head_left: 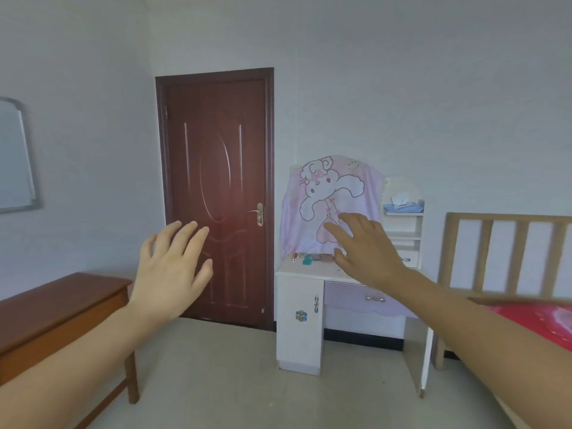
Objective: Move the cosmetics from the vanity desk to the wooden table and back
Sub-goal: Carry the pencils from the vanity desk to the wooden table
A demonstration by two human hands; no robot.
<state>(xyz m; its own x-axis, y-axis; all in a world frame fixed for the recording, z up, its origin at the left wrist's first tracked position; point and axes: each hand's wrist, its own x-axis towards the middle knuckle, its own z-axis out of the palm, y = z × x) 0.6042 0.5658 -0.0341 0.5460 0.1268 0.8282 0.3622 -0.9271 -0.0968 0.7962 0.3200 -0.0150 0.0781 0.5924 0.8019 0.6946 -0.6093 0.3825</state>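
your left hand (173, 267) and right hand (366, 252) are both raised, palms forward, fingers spread, nothing in either. judged step: the approach, first leg of the task not yet begun; nothing has been picked up.

the cosmetics, a small row of items (312, 258), lie on the top of the white laminate vanity bench with lilac drawer (305, 305), at about 3 o'clock from centre frame, along the back edge at the foot of the pink cartoon-print cloth draped over the mirror (334, 196). visible in the row: slim stick shapes, one teal rounded piece (308, 260), two flat pinkish-brown cases (322, 258). too small to tell more.

the reddish-brown wooden bench with smooth varnished top (58, 301) sits at 8 o'clock, well apart from the vanity, nothing visible on the part in frame. the dark red panelled door (216, 196) stands between them at 12 o'clock.

next move, as i judge it: step closer to the vanity, bring the right hand down onto the row. sticks are likely to roll on the slick top; flat cases need an edge pinch. small hard plastics, light; take them one or two at a time.
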